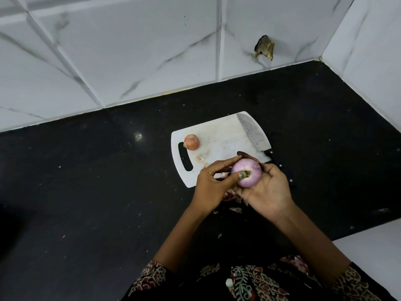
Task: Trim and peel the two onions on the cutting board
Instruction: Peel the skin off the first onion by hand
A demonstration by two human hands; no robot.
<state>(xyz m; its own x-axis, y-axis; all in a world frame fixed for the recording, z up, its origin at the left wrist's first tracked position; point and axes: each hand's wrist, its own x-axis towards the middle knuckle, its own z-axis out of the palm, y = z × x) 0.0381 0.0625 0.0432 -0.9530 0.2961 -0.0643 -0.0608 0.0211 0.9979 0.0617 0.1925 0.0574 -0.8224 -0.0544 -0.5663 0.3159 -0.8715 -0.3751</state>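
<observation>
Purple onion (246,173) peeled, cupped in right hand (263,187); left hand (213,183) pinching its root. Brown onion (191,142) untouched on cutting board (219,137). Roughly halfway.

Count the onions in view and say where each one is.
2. A peeled purple onion is held in the right hand while the left hand picks at it. An unpeeled brown onion sits on the cutting board near its handle slot. None seem hidden.
</observation>
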